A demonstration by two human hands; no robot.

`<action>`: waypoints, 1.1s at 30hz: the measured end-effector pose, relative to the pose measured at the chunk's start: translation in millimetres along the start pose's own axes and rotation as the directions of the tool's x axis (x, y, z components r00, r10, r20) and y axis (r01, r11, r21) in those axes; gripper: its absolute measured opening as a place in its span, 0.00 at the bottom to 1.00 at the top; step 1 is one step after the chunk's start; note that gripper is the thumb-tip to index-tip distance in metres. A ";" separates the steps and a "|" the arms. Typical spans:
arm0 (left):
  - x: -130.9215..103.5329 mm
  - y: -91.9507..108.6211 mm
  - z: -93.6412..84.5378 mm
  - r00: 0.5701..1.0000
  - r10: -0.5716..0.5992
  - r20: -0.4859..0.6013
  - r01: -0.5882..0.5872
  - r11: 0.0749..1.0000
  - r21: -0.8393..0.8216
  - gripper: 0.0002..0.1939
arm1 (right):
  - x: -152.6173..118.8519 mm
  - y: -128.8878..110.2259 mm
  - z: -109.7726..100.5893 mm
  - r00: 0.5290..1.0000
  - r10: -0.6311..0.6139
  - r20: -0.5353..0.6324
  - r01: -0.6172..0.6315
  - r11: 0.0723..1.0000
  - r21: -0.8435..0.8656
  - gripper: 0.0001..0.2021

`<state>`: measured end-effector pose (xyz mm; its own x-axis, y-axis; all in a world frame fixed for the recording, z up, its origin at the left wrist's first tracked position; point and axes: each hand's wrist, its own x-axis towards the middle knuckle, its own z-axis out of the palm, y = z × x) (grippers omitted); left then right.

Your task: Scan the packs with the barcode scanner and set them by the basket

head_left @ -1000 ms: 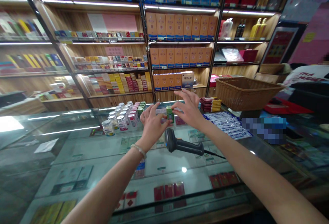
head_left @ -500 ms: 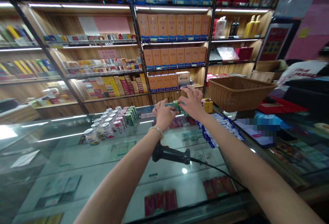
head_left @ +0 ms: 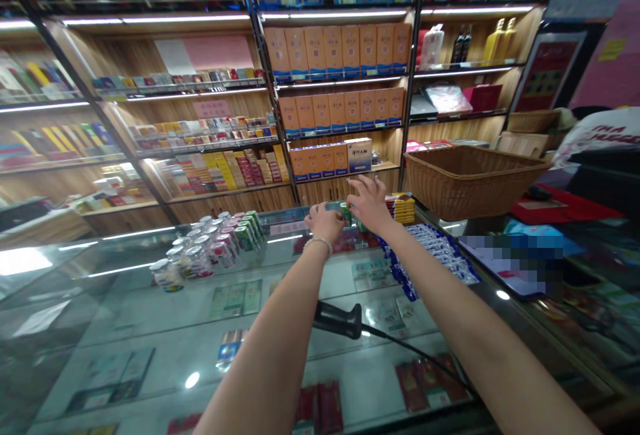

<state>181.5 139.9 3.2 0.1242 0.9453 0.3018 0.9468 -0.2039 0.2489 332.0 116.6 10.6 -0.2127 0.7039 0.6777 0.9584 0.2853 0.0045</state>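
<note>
Both my hands reach out over the far part of the glass counter. My right hand (head_left: 370,203) has its thumb and fingertips on a small green container (head_left: 345,211), perhaps a gum bottle; the label is too small to read. Just left of it is my left hand (head_left: 325,222), fingers bent and apart, thumb close to the container, nothing visible in it. A black handheld barcode scanner (head_left: 337,320) lies on the glass, its head hidden behind my left forearm. To the left stand rows of small white, pink and green bottles (head_left: 213,242).
Blue-and-white packets (head_left: 437,255) lie right of my right forearm, with yellow packs (head_left: 403,208) behind them. A wicker basket (head_left: 475,182) stands at the right rear. The scanner's cable (head_left: 415,352) runs right. Lit shelves (head_left: 340,82) line the wall. A person's white shirt (head_left: 597,132) shows at far right.
My left hand has moved slightly right, away from the bottle rows, and its forearm now covers the scanner's head. The right hand stays at the green container. The view has shifted slightly.
</note>
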 end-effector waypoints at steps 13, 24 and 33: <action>7.2 -4.0 35.0 1.000 -0.009 0.012 0.008 0.999 0.035 0.13 | -5.7 14.3 10.4 0.982 0.000 0.191 0.012 0.998 -0.060 0.16; 23.5 -5.1 48.2 1.000 -0.013 -0.009 0.014 1.000 0.026 0.11 | -2.0 21.4 3.0 0.978 0.091 0.185 -0.088 0.996 -0.026 0.26; 41.7 -3.6 59.1 1.000 -0.025 -0.009 0.025 1.000 0.005 0.11 | 8.7 22.6 -13.8 0.988 0.140 0.061 -0.140 0.990 -0.007 0.26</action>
<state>200.9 195.1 -39.4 0.0974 0.9477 0.3038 0.9511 -0.1786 0.2522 354.4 120.2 26.7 -0.0873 0.7753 0.6255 0.9801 0.1793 -0.0853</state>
